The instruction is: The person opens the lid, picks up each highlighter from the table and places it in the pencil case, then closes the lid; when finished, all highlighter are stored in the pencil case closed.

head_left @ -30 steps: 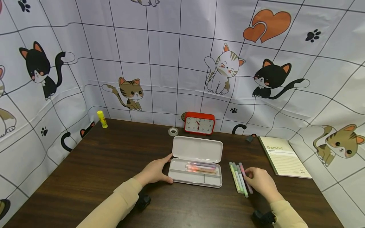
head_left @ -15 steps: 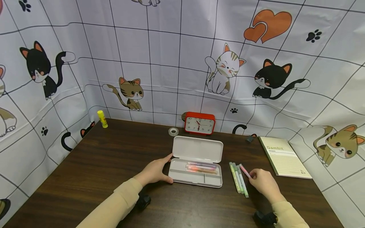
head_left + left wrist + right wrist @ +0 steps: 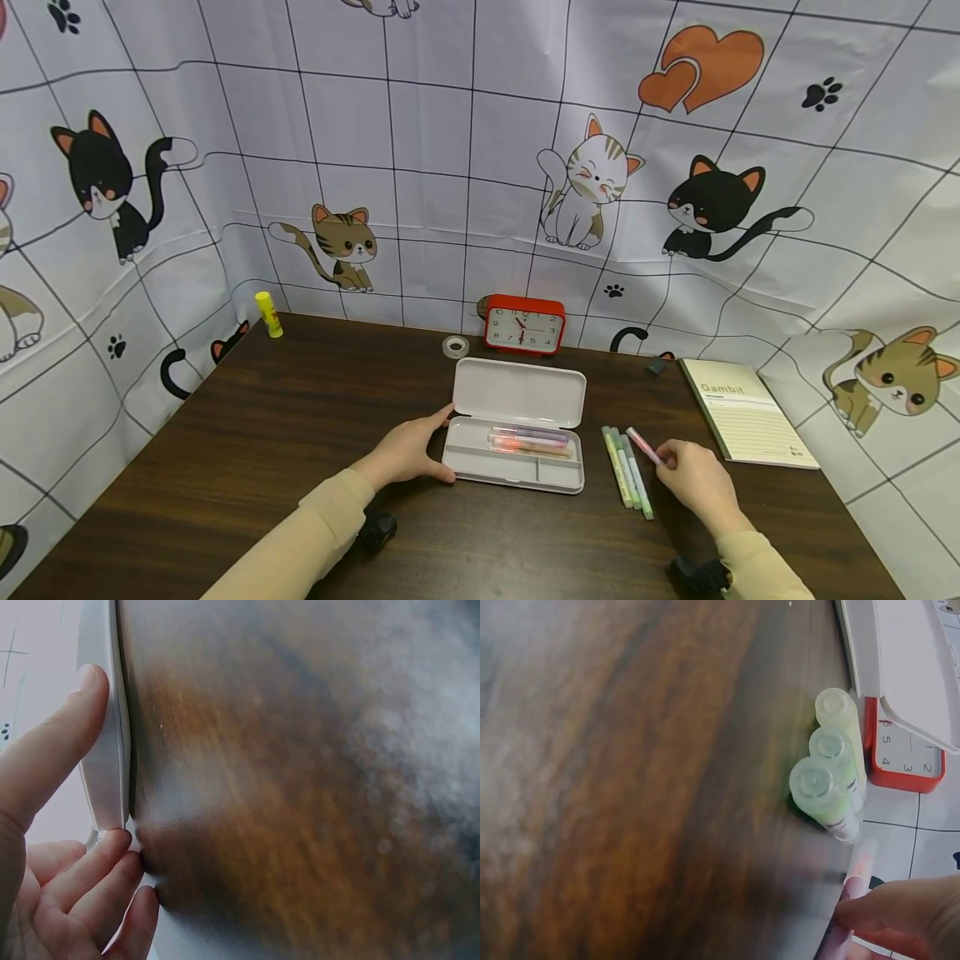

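Right hand (image 3: 697, 482) pinches pink pen (image 3: 642, 446) beside three green pens (image 3: 627, 468); left hand (image 3: 405, 452) steadies case (image 3: 517, 432)

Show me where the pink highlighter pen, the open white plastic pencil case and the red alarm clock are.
Pink highlighter pen (image 3: 642, 445), head view, on its barrel.
Open white plastic pencil case (image 3: 519, 392), head view, on its lid.
Red alarm clock (image 3: 525, 327), head view, on its dial.

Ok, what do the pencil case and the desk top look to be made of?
Pencil case: likely hard plastic, matte white, going by its smooth moulded lid and rounded corners. Desk top: dark brown wood grain with a slight sheen; solid wood or laminate cannot be told.
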Action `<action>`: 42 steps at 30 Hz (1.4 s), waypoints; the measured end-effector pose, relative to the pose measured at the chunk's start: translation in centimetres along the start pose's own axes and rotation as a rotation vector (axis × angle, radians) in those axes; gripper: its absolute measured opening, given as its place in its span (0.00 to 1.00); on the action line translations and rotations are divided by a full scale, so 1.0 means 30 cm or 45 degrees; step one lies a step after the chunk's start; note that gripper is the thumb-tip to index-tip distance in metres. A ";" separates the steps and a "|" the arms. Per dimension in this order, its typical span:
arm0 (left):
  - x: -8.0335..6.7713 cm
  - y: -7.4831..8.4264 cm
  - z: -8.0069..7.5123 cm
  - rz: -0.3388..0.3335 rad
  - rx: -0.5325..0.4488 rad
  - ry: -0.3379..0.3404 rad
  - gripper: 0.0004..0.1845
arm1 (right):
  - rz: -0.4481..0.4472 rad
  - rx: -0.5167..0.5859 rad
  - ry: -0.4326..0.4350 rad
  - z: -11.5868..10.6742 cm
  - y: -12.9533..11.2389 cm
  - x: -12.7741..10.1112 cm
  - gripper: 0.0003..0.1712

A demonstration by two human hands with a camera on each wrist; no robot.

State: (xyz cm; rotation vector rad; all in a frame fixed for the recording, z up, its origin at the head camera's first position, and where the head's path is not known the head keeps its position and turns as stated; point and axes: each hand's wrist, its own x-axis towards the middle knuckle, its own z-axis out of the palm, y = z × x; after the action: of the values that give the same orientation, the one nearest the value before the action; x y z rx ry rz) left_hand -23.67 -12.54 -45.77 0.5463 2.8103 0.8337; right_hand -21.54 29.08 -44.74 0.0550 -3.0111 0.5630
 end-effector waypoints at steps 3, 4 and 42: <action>0.002 -0.003 0.001 0.002 0.002 0.001 0.57 | -0.015 0.004 0.021 -0.002 -0.009 -0.001 0.08; 0.002 -0.004 0.000 0.004 0.003 0.001 0.57 | -0.023 0.005 0.030 -0.003 -0.014 -0.002 0.08; 0.006 -0.016 0.006 0.012 0.003 -0.003 0.57 | -0.248 -0.022 0.103 0.050 -0.232 -0.004 0.06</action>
State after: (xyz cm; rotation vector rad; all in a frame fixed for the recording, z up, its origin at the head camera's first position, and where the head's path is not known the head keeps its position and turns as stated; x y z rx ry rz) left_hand -23.95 -12.74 -46.19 0.5609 2.8091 0.8308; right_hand -21.18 22.07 -43.64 0.3131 -2.8875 0.5071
